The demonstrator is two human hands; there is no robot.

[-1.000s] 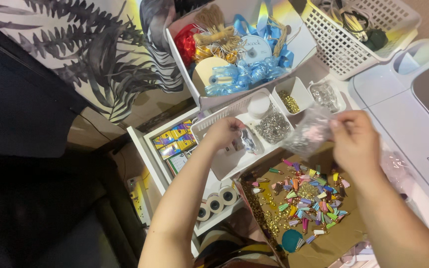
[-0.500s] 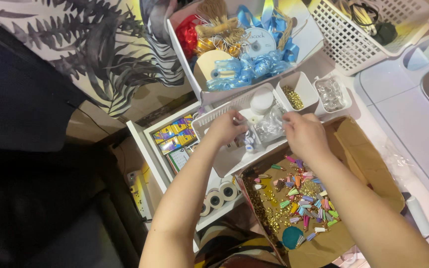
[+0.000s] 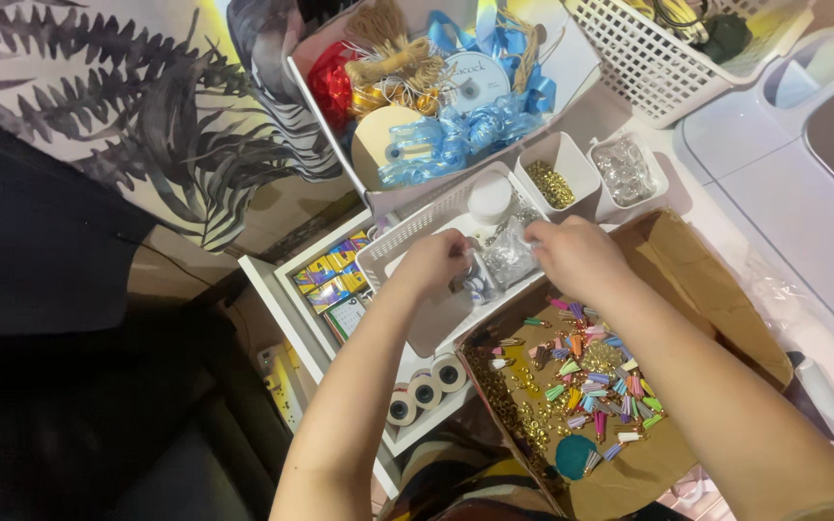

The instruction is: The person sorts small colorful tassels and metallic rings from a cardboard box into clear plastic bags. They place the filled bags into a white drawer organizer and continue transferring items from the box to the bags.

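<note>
Both hands, left hand (image 3: 433,262) and right hand (image 3: 576,256), pinch a small clear bag (image 3: 507,253) of metal bits (light, crinkly, slippery); best held at its top edge, twelve o'clock of the cardboard tray (image 3: 697,289).

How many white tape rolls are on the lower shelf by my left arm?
3: the tape rolls sit in a row at the shelf's front edge, left, middle and right. Others may be hidden under the left arm.

blue ribbons (image 3: 465,135), multicolour tassels (image 3: 596,371)
</note>
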